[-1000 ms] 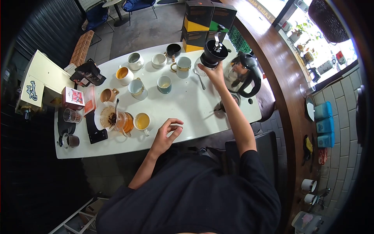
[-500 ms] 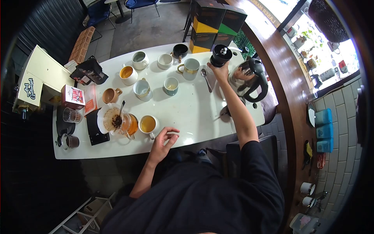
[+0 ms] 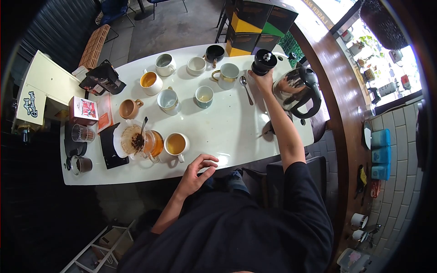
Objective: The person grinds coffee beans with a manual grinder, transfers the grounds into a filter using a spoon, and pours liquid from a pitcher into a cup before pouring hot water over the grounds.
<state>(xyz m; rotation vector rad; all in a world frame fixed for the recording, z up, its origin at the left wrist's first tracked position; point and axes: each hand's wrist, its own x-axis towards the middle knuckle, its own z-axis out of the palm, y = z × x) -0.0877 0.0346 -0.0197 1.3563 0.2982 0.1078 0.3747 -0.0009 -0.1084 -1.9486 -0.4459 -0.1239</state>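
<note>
Right hand [image 3: 261, 81] and cylindrical black hand grinder [image 3: 262, 63] have shifted slightly away from the metal spoon [image 3: 246, 90] since one second earlier. Right fingers grasp the grinder at the far right of the white worktop [image 3: 227, 125], near the shiny black-handled kettle [image 3: 287, 87]. Left hand [image 3: 195, 175] is unloaded, fingers loosely curled, near the white mug of amber liquid [image 3: 176, 144].

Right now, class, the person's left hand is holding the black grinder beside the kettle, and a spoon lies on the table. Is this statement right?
Not quite. The head view shows that the right hand is holding the black grinder. The rest stands: the grinder is beside the kettle, and a spoon lies on the table.
</note>
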